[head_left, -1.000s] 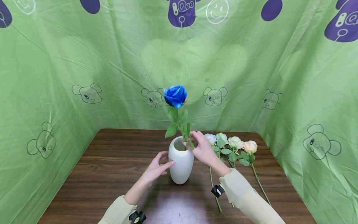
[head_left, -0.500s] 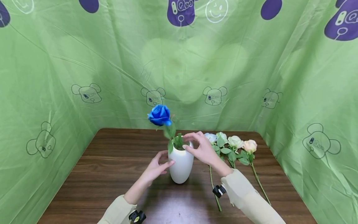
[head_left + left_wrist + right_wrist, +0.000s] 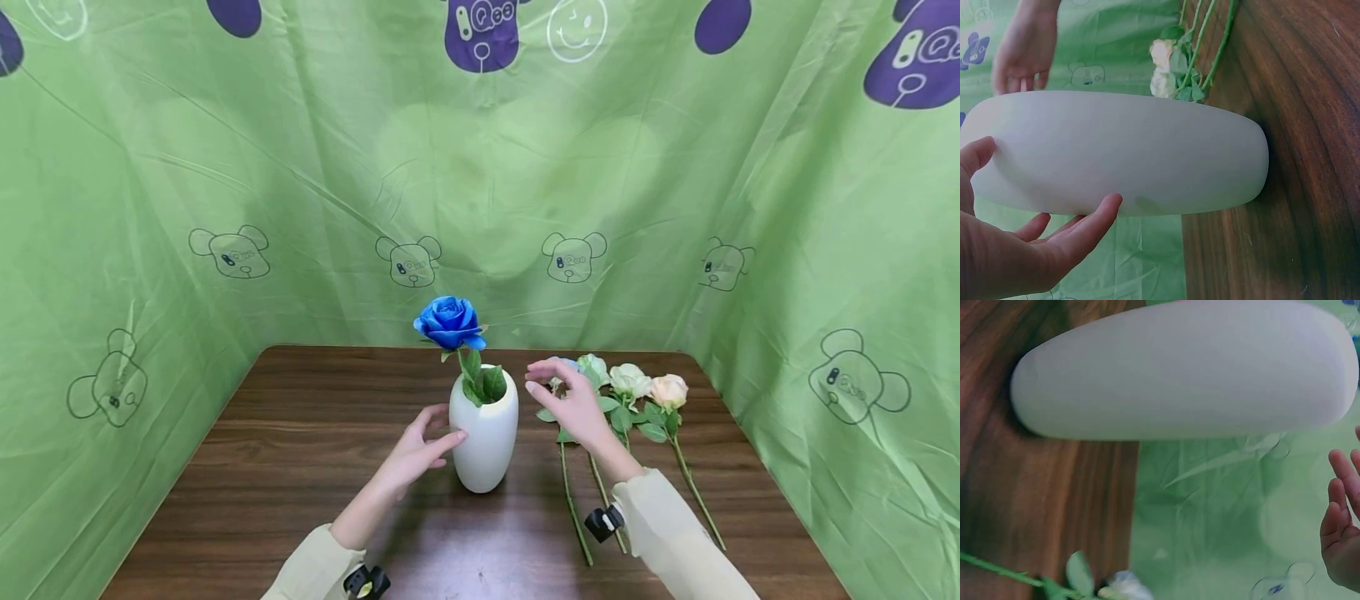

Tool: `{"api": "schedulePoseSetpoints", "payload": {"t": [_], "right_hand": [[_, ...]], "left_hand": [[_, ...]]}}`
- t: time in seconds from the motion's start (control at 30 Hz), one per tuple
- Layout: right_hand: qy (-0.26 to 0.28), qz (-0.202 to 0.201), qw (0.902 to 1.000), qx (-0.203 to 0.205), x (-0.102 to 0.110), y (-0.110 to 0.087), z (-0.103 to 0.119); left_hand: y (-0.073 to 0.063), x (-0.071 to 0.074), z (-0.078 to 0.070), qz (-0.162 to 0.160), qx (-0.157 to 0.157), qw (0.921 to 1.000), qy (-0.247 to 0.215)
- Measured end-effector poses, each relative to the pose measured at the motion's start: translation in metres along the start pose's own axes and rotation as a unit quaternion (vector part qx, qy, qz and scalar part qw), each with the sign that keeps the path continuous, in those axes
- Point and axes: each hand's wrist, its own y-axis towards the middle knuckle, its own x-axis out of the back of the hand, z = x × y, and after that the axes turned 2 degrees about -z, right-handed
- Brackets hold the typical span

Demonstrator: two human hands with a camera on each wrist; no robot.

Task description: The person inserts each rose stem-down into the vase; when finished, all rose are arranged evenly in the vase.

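Note:
A white vase [image 3: 483, 442] stands upright on the wooden table in the head view. In its mouth is a blue rose [image 3: 450, 322], its head leaning left above the rim and its lower stem hidden inside. My left hand [image 3: 417, 447] holds the vase's left side, thumb at the front and fingers reaching round behind; the left wrist view shows the thumb and fingertips on the white wall [image 3: 1116, 150]. To the right of the rim, my right hand [image 3: 573, 406] hovers with loosely bent fingers and nothing in them, apart from the vase.
Several roses lie on the table at the right, among them a white rose [image 3: 632, 381] and a peach rose [image 3: 669, 391], stems pointing toward the front. The right hand partly covers a light blue one. A green printed cloth [image 3: 315, 208] surrounds the wooden table [image 3: 300, 433].
The blue rose has dropped into the vase and swung left, then settled slightly back. My right hand has let go of it and drawn away to the right. The left hand stays put.

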Motion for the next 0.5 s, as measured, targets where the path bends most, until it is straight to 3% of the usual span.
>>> {"api": "schedulePoseSetpoints", "payload": {"t": [0.13,0.3,0.5], "right_hand": [[-0.009,-0.022,0.9986,-0.048,0.004,-0.007,-0.021],[-0.019,-0.039,0.9953,-0.086,0.003,-0.017,-0.073],[-0.071,-0.053,0.9829,-0.162,-0.001,-0.034,-0.123]], "left_hand": [[-0.003,0.000,-0.005,0.004,0.002,1.0000,-0.002],[-0.007,-0.001,-0.014,0.009,0.003,0.9999,-0.002],[-0.003,0.000,-0.006,0.008,0.008,0.9999,-0.003]]}}
